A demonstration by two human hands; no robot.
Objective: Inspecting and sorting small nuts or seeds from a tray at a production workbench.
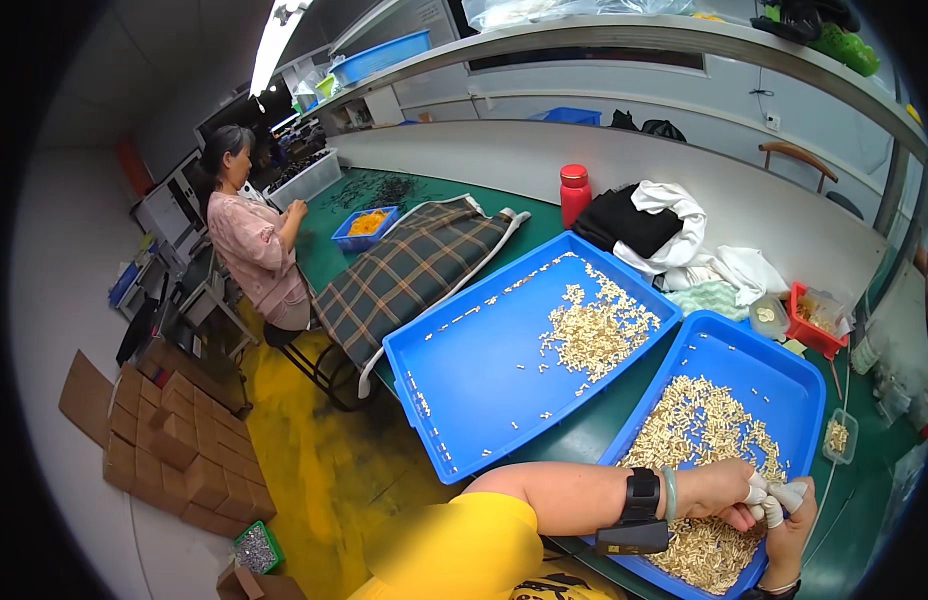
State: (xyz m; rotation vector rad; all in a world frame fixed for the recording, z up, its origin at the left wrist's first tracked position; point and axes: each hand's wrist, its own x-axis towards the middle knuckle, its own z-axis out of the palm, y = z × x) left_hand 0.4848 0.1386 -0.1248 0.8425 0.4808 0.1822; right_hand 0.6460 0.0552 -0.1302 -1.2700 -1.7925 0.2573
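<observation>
My left hand (716, 488) and my right hand (790, 528) meet over the right-hand blue tray (806, 392). Their fingertips wear white finger covers and are pressed together. Whatever is between them is too small or hidden to make out. Under and around both hands lies a heap of small brass-coloured cylindrical pieces (692, 420). A dark strap with a black box and a pale green bangle circle my left wrist. To the left, a larger blue tray (464, 375) holds more of these pieces, mostly heaped toward its right side.
A small clear container (840, 436) of pieces stands right of the tray. Behind are a red bottle (575, 197), black and white cloths (674, 225) and a red bin (816, 322). Plaid cloth (414, 270) covers the table's left part. Beyond it, a person (252, 235) sits working.
</observation>
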